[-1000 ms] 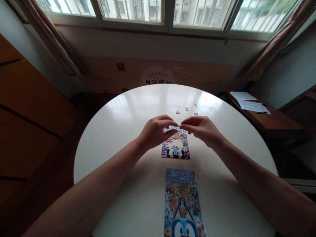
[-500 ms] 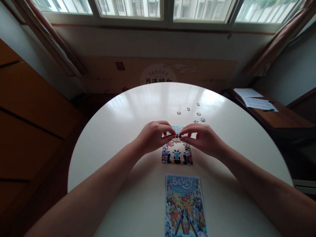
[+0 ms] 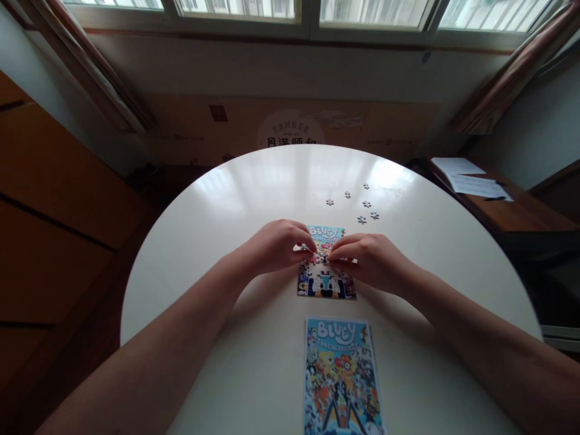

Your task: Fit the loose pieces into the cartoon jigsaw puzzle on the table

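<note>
A partly assembled jigsaw puzzle (image 3: 326, 232) lies on the white round table, with a gap in its lower middle where the tabletop shows. My right hand (image 3: 371, 257) is over its right side, fingertips pinching a small dark puzzle piece (image 3: 325, 258) low at the edge of that gap. Whether the piece touches its neighbours is too small to tell. My left hand (image 3: 283, 241) rests at the puzzle's left side, thumb and forefinger slightly apart, with nothing visible between them. Nearer to me lies a colourful reference picture (image 3: 342, 374) reading "Bluey".
Several loose puzzle pieces (image 3: 367, 204) are scattered on the table (image 3: 203, 260) beyond the puzzle, to the right. A wooden side desk (image 3: 534, 211) with papers (image 3: 475, 186) and pens stands at the right. Windows and a printed cardboard panel (image 3: 181, 127) are behind the table.
My hands have come apart: the left shifted left off the dark piece, while the right moved it slightly down towards the gap. The view has tilted a little downward.
</note>
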`<state>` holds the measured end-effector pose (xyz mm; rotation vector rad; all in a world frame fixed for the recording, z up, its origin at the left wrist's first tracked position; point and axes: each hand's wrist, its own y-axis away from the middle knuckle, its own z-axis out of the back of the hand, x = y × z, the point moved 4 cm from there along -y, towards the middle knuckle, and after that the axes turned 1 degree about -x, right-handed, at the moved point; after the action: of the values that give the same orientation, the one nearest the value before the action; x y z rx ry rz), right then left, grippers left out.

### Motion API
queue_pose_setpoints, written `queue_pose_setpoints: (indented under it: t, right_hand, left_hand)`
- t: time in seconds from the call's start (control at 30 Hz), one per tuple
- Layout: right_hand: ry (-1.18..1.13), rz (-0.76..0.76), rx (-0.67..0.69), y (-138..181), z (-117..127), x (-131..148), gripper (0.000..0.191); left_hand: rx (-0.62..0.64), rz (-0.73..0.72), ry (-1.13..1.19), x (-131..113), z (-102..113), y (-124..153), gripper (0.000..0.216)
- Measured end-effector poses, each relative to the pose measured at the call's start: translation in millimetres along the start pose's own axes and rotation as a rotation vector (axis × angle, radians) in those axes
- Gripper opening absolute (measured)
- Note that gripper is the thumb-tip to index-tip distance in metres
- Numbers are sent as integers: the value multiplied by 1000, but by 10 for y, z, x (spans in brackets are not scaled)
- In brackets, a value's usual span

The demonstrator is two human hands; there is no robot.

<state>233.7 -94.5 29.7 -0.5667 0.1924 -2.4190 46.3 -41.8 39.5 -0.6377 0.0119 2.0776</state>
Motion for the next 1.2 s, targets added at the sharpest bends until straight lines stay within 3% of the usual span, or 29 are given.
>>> queue_pose_setpoints:
  t: [0.17, 0.57, 0.97, 1.2]
  right_hand:
    - [60, 45, -24, 4, -18, 25, 21]
    - [124, 80, -13, -1, -57, 56, 20]
    - [26, -56, 143, 10, 36, 39, 20]
    - [-38, -88, 65, 46, 158, -92, 21]
  left_hand:
    - [60, -11, 0, 21, -55, 6, 14]
    - [53, -12, 17, 14, -67, 6, 15]
    - [123, -30, -119, -33, -61, -2, 21]
    - [162, -29, -203, -140, -32, -11, 24]
